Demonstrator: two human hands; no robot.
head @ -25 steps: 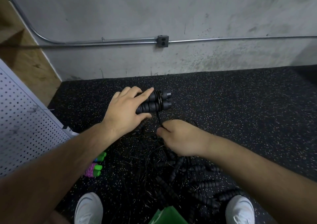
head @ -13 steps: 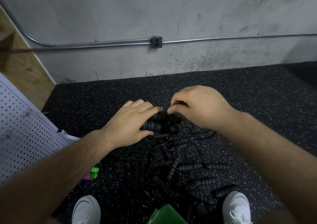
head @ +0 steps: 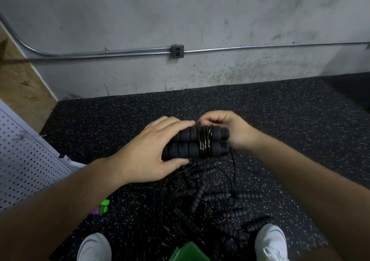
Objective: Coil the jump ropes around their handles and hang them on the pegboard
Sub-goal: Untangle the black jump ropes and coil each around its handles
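Your left hand (head: 148, 156) clamps the paired ribbed handles (head: 186, 145) just above the rope pile (head: 210, 200); your right hand (head: 226, 128) pinches the thin cord (head: 204, 140) wound round them. The handles look light and grippy, the cord springy (likely to unwind), so hold across the wraps.

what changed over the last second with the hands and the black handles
The right hand rose from the pile of loose ropes, passed over the paired black handles and now pinches the cord at their far side, carrying on the wrap. The left hand kept gripping the handles. The pile and the pegboard stayed put.
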